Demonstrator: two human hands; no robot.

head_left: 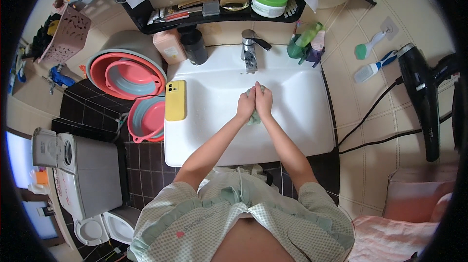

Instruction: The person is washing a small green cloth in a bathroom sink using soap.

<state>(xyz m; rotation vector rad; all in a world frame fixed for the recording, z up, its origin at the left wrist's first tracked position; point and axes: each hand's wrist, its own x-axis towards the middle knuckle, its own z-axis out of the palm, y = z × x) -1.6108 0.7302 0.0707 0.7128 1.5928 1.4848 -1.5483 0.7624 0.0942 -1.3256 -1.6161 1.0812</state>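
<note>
Both my arms reach forward over the white sink [209,135]. My left hand [245,104] and my right hand [263,100] are pressed together, fingers closed around a bunched green cloth [254,118]. Part of the cloth hangs below my hands, and a bit shows above them. The chrome faucet [249,54] stands just beyond my hands, its dark lever turned to the right. I cannot make out any running water. On the sink's left rim lies a phone in a yellow case [175,100], camera side up.
At the back left rim stand a pink bottle [169,46] and a black bottle [193,45]. Red and grey basins [146,118] stack left of the sink. A black shelf [214,20] hangs above. A hair dryer [423,101] with cords hangs on the right wall.
</note>
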